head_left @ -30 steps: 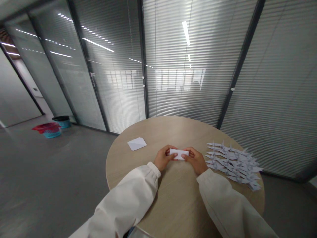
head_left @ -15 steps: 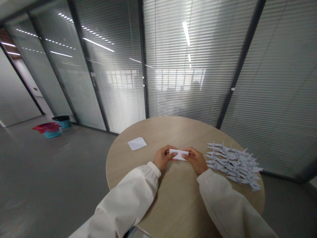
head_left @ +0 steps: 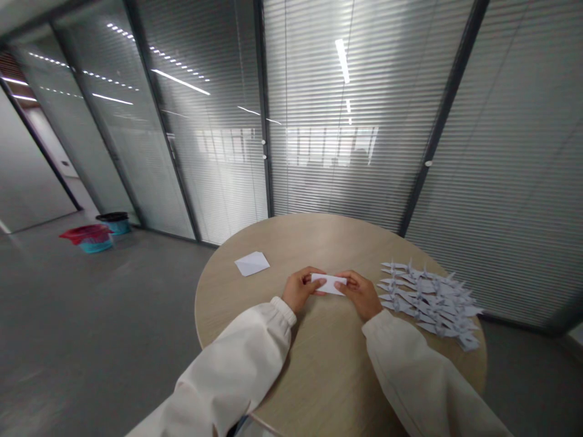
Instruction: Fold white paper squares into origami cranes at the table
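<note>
A small folded white paper (head_left: 328, 284) is held level between my two hands, over the middle of the round wooden table (head_left: 314, 233). My left hand (head_left: 301, 289) grips its left end, thumb on the front face and fingers behind. At the right end my right hand (head_left: 361, 294) pinches it the same way. Flat white paper sheets (head_left: 252, 263) lie on the table to the left of my left hand. Several folded white paper cranes (head_left: 430, 297) stand close together in rows on the right side of the table.
Glass partition panels with blinds (head_left: 337, 176) rise behind the table's far edge. On the floor at the far left are a blue bin with a red bag (head_left: 95, 241) and another blue bin with a black liner (head_left: 117, 224).
</note>
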`<move>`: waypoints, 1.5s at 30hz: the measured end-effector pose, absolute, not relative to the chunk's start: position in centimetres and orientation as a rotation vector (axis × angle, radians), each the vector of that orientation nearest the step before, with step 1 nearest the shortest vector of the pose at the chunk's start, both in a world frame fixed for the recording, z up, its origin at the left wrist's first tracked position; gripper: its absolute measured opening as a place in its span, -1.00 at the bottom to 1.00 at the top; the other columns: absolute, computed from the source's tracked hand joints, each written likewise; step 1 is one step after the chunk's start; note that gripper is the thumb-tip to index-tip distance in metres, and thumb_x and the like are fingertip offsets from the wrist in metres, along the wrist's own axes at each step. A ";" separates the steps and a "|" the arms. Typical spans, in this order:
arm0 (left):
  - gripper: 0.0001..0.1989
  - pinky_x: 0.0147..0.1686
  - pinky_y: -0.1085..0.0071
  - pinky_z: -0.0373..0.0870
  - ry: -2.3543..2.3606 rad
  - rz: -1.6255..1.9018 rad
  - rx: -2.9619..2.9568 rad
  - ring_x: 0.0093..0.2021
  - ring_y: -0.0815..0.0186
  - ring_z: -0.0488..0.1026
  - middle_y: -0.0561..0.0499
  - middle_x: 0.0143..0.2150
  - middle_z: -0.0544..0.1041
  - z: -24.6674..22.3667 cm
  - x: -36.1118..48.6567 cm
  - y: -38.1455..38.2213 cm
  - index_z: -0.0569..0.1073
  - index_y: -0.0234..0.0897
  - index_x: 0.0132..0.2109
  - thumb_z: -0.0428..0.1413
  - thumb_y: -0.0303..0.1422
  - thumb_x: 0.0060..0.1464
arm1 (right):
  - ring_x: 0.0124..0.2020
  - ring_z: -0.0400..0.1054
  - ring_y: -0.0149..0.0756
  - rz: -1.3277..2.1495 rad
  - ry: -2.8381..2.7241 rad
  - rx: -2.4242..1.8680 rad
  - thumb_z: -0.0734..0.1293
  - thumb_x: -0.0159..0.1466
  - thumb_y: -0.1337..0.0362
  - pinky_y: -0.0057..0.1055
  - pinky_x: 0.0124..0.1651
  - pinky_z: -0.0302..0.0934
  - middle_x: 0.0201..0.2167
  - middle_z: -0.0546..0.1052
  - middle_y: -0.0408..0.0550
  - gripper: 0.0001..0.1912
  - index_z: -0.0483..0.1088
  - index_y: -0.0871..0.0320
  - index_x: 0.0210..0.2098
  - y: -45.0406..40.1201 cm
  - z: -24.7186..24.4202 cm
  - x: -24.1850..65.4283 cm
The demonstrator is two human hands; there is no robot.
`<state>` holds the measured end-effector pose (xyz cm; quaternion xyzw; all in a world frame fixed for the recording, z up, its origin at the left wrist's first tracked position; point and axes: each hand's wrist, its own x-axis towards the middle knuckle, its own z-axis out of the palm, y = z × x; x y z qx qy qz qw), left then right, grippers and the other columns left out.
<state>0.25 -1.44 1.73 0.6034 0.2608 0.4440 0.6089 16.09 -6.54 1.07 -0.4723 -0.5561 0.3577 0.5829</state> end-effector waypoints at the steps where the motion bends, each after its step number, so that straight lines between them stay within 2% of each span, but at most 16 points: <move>1: -0.67 -0.40 0.33 0.43 0.606 1.025 1.397 -0.41 0.32 0.41 0.02 -0.46 0.44 1.7 0.3 -1.4 0.40 -0.40 -0.30 0.20 -0.29 -0.25 | -0.39 0.40 -0.24 0.838 -1.295 -1.103 0.36 -0.05 0.11 -0.35 -0.31 0.27 -0.45 0.50 -0.05 -0.66 0.34 0.19 -0.34 -6.5 1.1 16.1; 16: -0.66 -0.42 0.37 0.43 0.642 1.012 1.432 -0.41 0.32 0.41 0.02 -0.47 0.43 1.6 0.1 -1.3 0.41 -0.39 -0.31 0.19 -0.25 -0.25 | -0.36 0.40 -0.21 0.841 -1.317 -1.185 0.34 -0.06 0.07 -0.35 -0.31 0.27 -0.43 0.51 -0.05 -0.64 0.35 0.18 -0.35 -6.4 0.9 16.2; 21: -0.68 -0.46 0.42 0.41 0.661 0.951 1.532 -0.44 0.34 0.40 0.01 -0.49 0.43 1.7 0.0 -1.5 0.43 -0.39 -0.31 0.17 -0.25 -0.23 | -0.44 0.37 -0.29 0.715 -1.449 -1.305 0.29 0.00 0.09 -0.42 -0.40 0.24 -0.48 0.50 -0.11 -0.72 0.37 0.17 -0.39 -6.1 0.2 16.5; 26: -0.67 -0.50 0.44 0.38 0.648 0.875 1.653 -0.46 0.33 0.40 -0.01 -0.48 0.44 1.3 0.0 -1.7 0.43 -0.38 -0.31 0.14 -0.21 -0.20 | -0.43 0.35 -0.33 0.571 -1.618 -1.314 0.24 0.06 0.14 -0.46 -0.37 0.20 -0.49 0.48 -0.12 -0.78 0.40 0.15 -0.43 -6.0 -0.2 16.4; 29: -0.64 -0.52 0.46 0.35 0.688 0.856 1.719 -0.48 0.35 0.39 0.00 -0.47 0.43 1.2 0.0 -1.8 0.41 -0.36 -0.23 0.11 -0.20 -0.17 | -0.43 0.35 -0.33 0.537 -1.644 -1.303 0.24 0.07 0.15 -0.47 -0.36 0.20 -0.50 0.48 -0.12 -0.78 0.40 0.15 -0.43 -6.1 -0.1 16.3; 35: -0.38 -0.52 0.54 0.24 0.727 0.810 1.909 -0.50 0.41 0.34 0.07 -0.48 0.41 1.4 -0.2 -1.7 0.26 -0.28 -0.02 0.22 -0.31 -0.32 | -0.46 0.34 -0.32 0.489 -1.597 -1.324 0.25 0.06 0.14 -0.46 -0.40 0.19 -0.51 0.48 -0.12 -0.78 0.41 0.15 -0.44 -6.4 0.4 16.4; 40: -0.39 -0.56 0.57 0.17 0.804 0.897 1.875 -0.57 0.46 0.29 0.13 -0.55 0.37 1.5 -0.3 -1.5 0.24 -0.26 -0.01 0.21 -0.38 -0.31 | -0.46 0.36 -0.31 0.562 -1.553 -1.291 0.24 0.07 0.11 -0.46 -0.40 0.21 -0.51 0.49 -0.10 -0.75 0.41 0.16 -0.43 -6.3 0.5 16.4; 45: -0.44 -0.52 0.57 0.20 0.757 1.026 1.675 -0.57 0.48 0.29 0.14 -0.58 0.35 1.3 -0.1 -1.1 0.26 -0.31 -0.06 0.21 -0.38 -0.29 | -0.43 0.38 -0.29 0.600 -1.503 -1.299 0.25 0.06 0.10 -0.42 -0.36 0.24 -0.47 0.51 -0.09 -0.74 0.42 0.16 -0.41 -6.3 0.6 16.5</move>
